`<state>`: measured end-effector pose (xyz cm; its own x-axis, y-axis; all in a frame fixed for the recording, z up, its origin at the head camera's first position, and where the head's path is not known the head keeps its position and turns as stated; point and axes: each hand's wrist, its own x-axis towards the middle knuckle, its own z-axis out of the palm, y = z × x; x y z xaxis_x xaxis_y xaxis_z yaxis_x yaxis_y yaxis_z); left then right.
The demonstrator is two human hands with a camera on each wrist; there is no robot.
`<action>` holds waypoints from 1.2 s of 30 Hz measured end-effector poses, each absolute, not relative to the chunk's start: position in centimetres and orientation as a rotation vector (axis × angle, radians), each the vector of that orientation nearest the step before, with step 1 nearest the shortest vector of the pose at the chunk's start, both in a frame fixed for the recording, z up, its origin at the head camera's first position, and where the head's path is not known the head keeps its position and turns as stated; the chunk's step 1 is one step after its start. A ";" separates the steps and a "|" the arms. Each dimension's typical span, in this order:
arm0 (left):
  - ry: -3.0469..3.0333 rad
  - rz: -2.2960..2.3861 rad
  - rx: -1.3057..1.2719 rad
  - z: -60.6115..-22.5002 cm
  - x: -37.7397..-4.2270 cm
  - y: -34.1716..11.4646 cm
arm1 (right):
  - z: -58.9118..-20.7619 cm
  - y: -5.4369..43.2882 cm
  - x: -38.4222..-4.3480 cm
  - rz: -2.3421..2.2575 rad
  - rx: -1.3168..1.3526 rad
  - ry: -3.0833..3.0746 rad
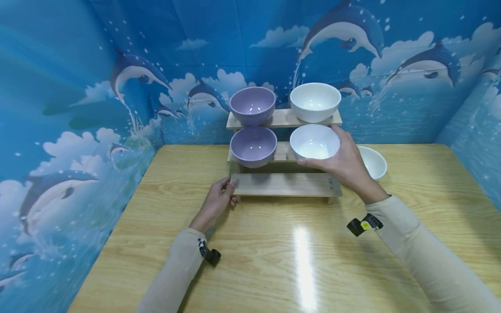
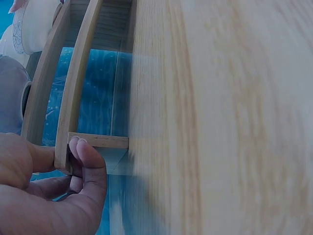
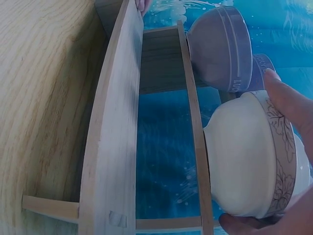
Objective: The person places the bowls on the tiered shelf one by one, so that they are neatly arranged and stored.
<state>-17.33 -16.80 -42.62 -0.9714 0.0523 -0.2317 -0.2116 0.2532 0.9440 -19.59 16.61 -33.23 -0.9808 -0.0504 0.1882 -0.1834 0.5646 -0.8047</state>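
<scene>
My left hand point(image 1: 217, 198) grips the left end of the lowest step of a wooden tiered rack point(image 1: 285, 184), thumb on top and fingers curled beneath. In the left wrist view those fingertips point(image 2: 89, 152) curl around the board's end. My right hand point(image 1: 344, 161) holds a white bowl point(image 1: 315, 143) at the right of the middle step, thumb and fingers spread around its rim. The right wrist view shows this bowl's grey floral band point(image 3: 279, 156) and its base right at the step. A purple bowl point(image 1: 253, 148) sits beside it on the same step.
On the top step stand another purple bowl point(image 1: 252, 104) and another white bowl point(image 1: 315, 101). One more white bowl point(image 1: 373, 163) is on the table right of the rack, partly behind my right hand. A blue dolphin-print backdrop point(image 1: 242, 52) rises behind the wooden table point(image 1: 250, 261).
</scene>
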 end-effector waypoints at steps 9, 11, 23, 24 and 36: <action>2.297 1.793 -0.165 -42.5 -17.3 -16.7 | -33.2 16.9 -19.4 1.446 0.265 -2.613; 2.296 1.794 -0.159 -42.5 -17.3 -16.8 | -33.2 17.3 -19.3 1.466 0.277 -2.615; 2.287 1.808 -0.161 -42.6 -17.4 -16.8 | -32.8 19.9 -18.0 1.506 0.125 -2.721; 2.288 1.805 -0.168 -42.6 -17.4 -16.8 | -32.8 20.1 -17.9 1.506 0.114 -2.723; 2.282 1.808 -0.154 -42.6 -17.4 -16.8 | -33.6 23.0 -17.4 1.471 -0.001 -2.749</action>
